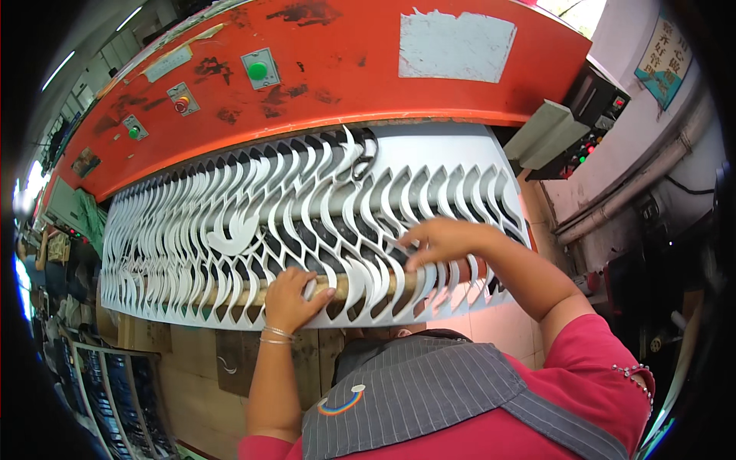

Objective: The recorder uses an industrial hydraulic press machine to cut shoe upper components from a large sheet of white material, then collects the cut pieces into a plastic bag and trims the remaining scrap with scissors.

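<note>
One white sheet (349, 208), cut through in rows of wavy, pointed openings, is found lying flat in front of a red machine (341, 80), its near edge toward the worker. Its long axis is set from left to right, roughly along the machine's front; the narrow strips between openings are run crosswise, their curves directed from the near edge toward the far one. A light, thin, flexible material is judged; the lattice is likely to sag, snag or tear if lifted by single strips. Hold is best taken at the joined margins, with both ends supported. Several loose white crescent pieces (239, 233) are seen resting on the lattice, left of its middle.

The left hand (295, 300) is placed over the near edge, fingers close together and thumb held away to the right; whether anything is pinched cannot be told. The right hand (445, 244) is held over the right half, fingers bent and thumb parted from the forefinger; contact with the strips cannot be confirmed.

Beyond the far edge, a green button (257, 71) is mounted on the machine; a dark control box (602, 96) is noted past the far right corner.
</note>
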A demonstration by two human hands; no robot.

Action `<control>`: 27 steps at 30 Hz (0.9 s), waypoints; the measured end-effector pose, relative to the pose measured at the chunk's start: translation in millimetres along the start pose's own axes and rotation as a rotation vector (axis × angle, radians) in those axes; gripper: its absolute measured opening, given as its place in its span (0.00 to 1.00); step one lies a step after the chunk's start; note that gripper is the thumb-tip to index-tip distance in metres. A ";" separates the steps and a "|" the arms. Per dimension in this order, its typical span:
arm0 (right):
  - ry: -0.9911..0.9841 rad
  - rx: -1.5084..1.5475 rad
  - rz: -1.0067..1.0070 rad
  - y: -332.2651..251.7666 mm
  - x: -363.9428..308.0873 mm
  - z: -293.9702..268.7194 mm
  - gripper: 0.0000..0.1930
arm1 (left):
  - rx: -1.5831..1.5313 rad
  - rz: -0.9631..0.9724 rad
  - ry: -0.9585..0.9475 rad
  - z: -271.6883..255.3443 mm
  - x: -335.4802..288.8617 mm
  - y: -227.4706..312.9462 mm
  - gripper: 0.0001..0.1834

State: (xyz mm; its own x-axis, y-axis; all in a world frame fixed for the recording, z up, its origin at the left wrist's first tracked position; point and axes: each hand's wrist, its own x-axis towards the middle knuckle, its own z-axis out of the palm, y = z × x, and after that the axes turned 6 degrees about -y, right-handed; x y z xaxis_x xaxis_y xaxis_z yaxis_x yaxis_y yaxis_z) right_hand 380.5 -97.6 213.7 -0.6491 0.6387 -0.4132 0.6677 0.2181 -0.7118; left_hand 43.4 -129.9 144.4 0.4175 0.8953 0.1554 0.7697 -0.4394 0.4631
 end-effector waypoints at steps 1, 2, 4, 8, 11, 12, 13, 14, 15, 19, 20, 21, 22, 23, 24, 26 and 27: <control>0.150 -0.092 0.039 0.0 14.5 -14.2 0.34 | -0.047 -0.022 0.003 4.9 0.4 -6.0 0.22; 0.289 -0.336 0.024 -0.9 30.0 -29.3 0.28 | -0.057 -0.033 0.029 10.9 5.0 -12.7 0.20; 0.526 -0.684 -0.056 11.6 65.6 -57.2 0.19 | 0.006 0.048 0.141 10.1 30.8 -9.9 0.15; 0.551 -1.036 -0.196 38.8 148.1 -52.7 0.09 | -0.125 0.201 0.200 15.6 86.1 9.1 0.18; 0.421 -1.062 -0.189 37.8 175.2 -57.6 0.07 | -0.020 0.231 0.155 40.7 133.3 5.7 0.28; 0.361 -1.026 -0.184 41.6 178.7 -65.2 0.07 | 0.066 0.136 -0.011 52.5 146.6 2.4 0.33; 0.357 -1.026 -0.190 46.0 181.0 -75.7 0.07 | 0.066 0.130 -0.009 60.2 153.6 -5.2 0.33; 0.348 -0.917 -0.222 51.4 177.9 -86.6 0.08 | 0.110 0.115 -0.067 67.8 158.0 -9.2 0.33; 0.336 -0.807 -0.253 52.5 171.7 -95.9 0.08 | 0.152 0.098 -0.126 71.5 161.1 -9.7 0.33; 0.504 -0.224 -0.224 33.5 105.3 -124.5 0.26 | 0.118 0.031 -0.266 74.5 167.0 -13.7 0.39; 0.531 -0.082 -0.202 27.0 84.2 -127.1 0.27 | 0.117 0.032 -0.269 68.7 168.0 -5.8 0.39; 0.545 0.083 -0.224 35.6 68.9 -123.1 0.28 | 0.115 0.074 -0.253 57.5 168.8 12.6 0.41; 0.520 0.262 -0.246 34.8 55.3 -118.3 0.28 | 0.113 0.113 -0.236 48.5 168.6 29.7 0.44; 0.483 0.441 -0.278 29.8 45.9 -110.8 0.28 | -0.047 0.213 -0.165 43.4 166.2 43.5 0.48; 0.525 0.511 -0.360 27.6 38.2 -98.7 0.27 | -0.253 0.243 -0.119 39.1 163.5 64.8 0.46; 0.586 0.626 -0.461 17.2 27.2 -68.7 0.27 | -0.447 0.274 -0.070 27.6 154.8 89.0 0.43; 0.626 0.378 -0.502 21.9 22.8 -56.3 0.28 | -0.777 0.190 -0.264 22.8 151.6 94.7 0.40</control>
State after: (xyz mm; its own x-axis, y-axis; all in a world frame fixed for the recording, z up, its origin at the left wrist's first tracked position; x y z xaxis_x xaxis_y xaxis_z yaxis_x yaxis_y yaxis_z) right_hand 400.8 -36.8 220.7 -0.4410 0.8437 0.3060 0.1204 0.3935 -0.9114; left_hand 190.6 -37.5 191.9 0.6801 0.7220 0.1272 0.1637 -0.3187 0.9336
